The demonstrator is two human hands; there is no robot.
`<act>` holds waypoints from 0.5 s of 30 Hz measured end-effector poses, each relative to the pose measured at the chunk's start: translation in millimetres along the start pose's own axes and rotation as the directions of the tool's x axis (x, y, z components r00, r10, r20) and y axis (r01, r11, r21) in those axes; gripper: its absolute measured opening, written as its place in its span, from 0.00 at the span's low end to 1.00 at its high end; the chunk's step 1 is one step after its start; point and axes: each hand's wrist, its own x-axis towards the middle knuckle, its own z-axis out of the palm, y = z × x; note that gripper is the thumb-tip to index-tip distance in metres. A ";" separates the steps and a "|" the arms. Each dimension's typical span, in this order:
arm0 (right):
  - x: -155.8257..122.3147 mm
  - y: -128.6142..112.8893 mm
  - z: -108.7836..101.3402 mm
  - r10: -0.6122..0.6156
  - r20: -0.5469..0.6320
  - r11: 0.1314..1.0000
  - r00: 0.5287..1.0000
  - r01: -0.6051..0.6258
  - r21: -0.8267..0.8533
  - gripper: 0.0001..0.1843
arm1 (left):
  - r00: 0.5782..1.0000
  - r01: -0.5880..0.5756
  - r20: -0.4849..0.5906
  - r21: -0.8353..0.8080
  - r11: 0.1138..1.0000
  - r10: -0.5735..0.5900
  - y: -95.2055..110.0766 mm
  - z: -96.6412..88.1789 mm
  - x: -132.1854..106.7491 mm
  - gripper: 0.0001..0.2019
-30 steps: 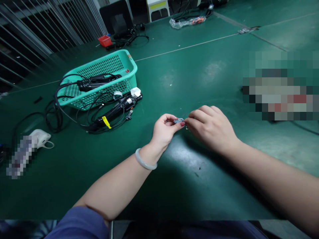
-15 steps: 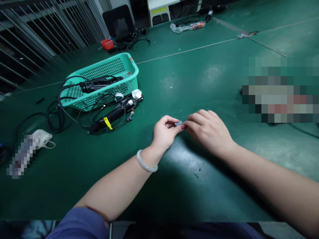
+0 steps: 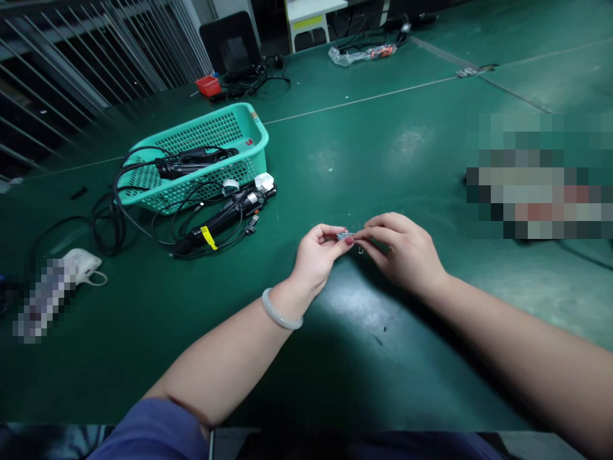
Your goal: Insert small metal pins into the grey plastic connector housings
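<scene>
My left hand (image 3: 313, 255), with a pale bangle at the wrist, pinches a small flat silvery-blue piece (image 3: 343, 236) between thumb and forefinger. The piece is too small to identify. From the right, my right hand (image 3: 402, 249) has its thumb and fingertips closed together at the piece's right end, partly hiding it. Just below those fingertips shows a tiny pale rectangular loop (image 3: 361, 250); whether it hangs from them or lies on the table I cannot tell. Both hands are just above the green table (image 3: 306, 370).
A turquoise basket (image 3: 253, 160) with black cabled devices stands at left. Before it lies a black handheld device (image 3: 220, 220) with cables and a yellow tag. A white object (image 3: 83, 265) is farther left. Behind are a red box (image 3: 208, 85) and a dark screen (image 3: 230, 45). Something at right is blurred.
My right hand's fingers have straightened and shifted slightly at the piece's end. The tiny pale loop beneath them now shows more clearly. The left hand has barely moved.
</scene>
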 end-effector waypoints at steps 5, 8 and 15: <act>1.6 -1.0 -3.2 0.119 0.042 0.986 0.992 -0.123 0.109 0.10 | 0.997 0.073 0.026 -0.097 0.993 -0.071 3.5 2.2 -1.1 0.12; 3.5 3.5 -6.2 0.229 0.145 0.951 0.963 -0.253 0.176 0.11 | 0.998 0.061 -0.029 -0.111 0.992 -0.064 4.7 1.9 -0.5 0.10; -1.1 14.2 -0.8 0.319 0.393 0.944 0.863 -0.326 -0.049 0.11 | 0.992 0.057 -0.103 -0.139 0.989 -0.072 5.4 0.1 3.8 0.12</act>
